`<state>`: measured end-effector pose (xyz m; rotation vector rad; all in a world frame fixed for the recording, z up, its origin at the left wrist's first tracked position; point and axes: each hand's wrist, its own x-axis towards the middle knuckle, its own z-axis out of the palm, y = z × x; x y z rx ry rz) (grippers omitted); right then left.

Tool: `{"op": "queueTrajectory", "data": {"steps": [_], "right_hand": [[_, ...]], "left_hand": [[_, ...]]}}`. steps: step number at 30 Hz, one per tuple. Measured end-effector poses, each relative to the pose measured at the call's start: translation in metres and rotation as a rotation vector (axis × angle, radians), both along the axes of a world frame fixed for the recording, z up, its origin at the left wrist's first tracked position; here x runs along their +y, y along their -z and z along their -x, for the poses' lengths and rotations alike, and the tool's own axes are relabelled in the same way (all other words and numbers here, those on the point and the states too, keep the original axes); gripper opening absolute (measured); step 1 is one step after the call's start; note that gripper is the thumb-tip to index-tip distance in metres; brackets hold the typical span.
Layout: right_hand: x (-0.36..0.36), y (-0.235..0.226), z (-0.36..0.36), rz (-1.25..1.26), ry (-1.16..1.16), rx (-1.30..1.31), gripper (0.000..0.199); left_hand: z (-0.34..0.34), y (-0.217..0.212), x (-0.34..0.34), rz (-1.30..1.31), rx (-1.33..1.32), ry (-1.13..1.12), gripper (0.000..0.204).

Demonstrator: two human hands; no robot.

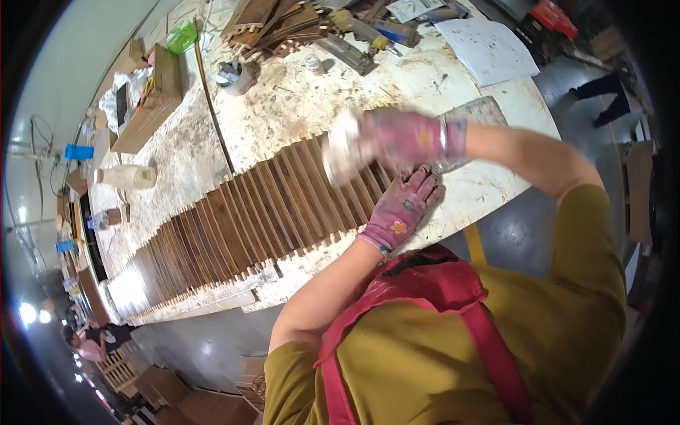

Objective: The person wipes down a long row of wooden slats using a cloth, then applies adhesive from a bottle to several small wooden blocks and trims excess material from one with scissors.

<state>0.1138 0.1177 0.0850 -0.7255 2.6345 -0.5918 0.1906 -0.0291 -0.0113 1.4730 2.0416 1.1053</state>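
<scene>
We see a long row of dark wooden slats (248, 212) laid side by side across a pale, stained workbench (297, 99), running from the far right down to the near left. Their toothed ends line up close to the near edge of the bench, with only a thin strip of bare top left there; beyond the far ends there is a wide, open stretch of scuffed top. A narrow seam runs away from us between two bench sections.

Our left hand (400, 209), in a pink flowered glove, lies flat with its fingers spread and released on the right end of the slats, pressing them down. Our right hand (404, 134), gloved the same, is blurred; it is clenched around a whitish pad (343, 145) held over the slats just beside the left hand.

The slats look smooth and brown, thin and straight. At the far side lie a heap of similar wooden pieces (276, 25), a small cup (237, 74), a white sheet (485, 46) and a wooden box (152, 99). A pale bottle (127, 177) lies on the left.
</scene>
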Motion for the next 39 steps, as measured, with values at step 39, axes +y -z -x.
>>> {"op": "queueTrajectory", "data": {"steps": [39], "right_hand": [[-0.055, 0.021, 0.014, 0.022, -0.038, 0.043, 0.041]], "left_hand": [[-0.052, -0.026, -0.088, 0.025, -0.262, -0.249, 0.032]]}}
